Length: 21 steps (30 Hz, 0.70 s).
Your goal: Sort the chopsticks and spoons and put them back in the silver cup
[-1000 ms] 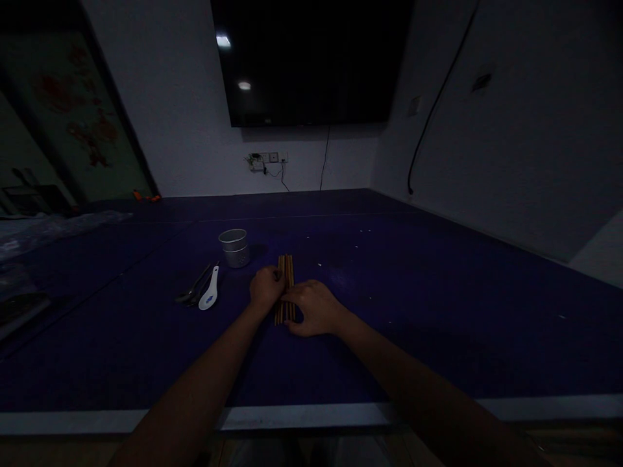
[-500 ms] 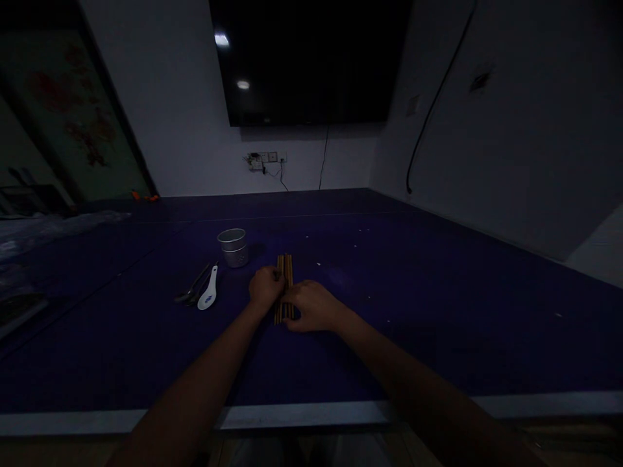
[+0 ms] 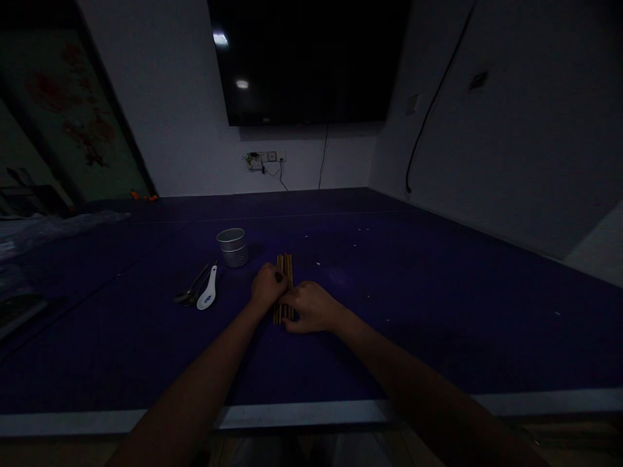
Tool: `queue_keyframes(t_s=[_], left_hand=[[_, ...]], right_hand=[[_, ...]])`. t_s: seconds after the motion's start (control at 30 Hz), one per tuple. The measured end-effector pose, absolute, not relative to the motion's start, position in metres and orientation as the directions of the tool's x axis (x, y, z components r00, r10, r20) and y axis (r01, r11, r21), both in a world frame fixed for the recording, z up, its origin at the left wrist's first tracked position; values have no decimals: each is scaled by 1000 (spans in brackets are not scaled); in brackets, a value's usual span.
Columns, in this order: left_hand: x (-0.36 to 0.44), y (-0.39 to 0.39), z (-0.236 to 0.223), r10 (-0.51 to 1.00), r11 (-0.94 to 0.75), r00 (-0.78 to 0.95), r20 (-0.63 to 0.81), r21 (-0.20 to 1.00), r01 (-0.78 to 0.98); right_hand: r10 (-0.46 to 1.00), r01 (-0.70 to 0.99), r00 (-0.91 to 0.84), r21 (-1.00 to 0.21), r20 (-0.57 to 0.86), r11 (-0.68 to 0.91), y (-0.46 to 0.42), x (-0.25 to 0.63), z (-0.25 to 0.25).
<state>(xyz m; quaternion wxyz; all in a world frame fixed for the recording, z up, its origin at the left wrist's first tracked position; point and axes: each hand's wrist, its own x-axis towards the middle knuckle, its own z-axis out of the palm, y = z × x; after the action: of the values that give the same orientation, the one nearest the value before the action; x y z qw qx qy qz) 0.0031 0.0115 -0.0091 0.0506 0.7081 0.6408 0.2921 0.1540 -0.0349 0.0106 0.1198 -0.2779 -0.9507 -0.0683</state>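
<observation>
Several light-brown chopsticks [image 3: 285, 262] lie side by side on the purple tabletop, pointing away from me. My left hand [image 3: 269, 285] is closed over their middle from the left, fingers curled in. From the right, my right hand [image 3: 310, 307] grips the nearer half, thumb low and fingers across the sticks. Both hands nearly touch, and they hide the middle of the bundle. Left of them a white spoon [image 3: 207, 297] with a blue mark lies beside metal spoons [image 3: 187, 296]. Behind these stands a grey metal cup [image 3: 232, 248] with holes near its base.
The purple table [image 3: 438, 311] has a pale front edge [image 3: 306, 413] and small white scraps on it. Clear plastic wrapping [image 3: 63, 224] and a dark flat object [image 3: 22, 311] lie at the left. A large screen [image 3: 311, 65] hangs on the back wall above sockets [image 3: 267, 157].
My left hand has shifted and turned slightly on the chopsticks. The right hand keeps almost the same place, and the chopsticks stay put. The view has drifted a little.
</observation>
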Motion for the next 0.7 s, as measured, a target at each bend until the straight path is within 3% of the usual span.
queue_keyframes(t_s=[0.7], left_hand=[[2,14,-11,950,-185,42,308,452,873]], right_hand=[[420,478,-854,143,307,867,-34,154,7]])
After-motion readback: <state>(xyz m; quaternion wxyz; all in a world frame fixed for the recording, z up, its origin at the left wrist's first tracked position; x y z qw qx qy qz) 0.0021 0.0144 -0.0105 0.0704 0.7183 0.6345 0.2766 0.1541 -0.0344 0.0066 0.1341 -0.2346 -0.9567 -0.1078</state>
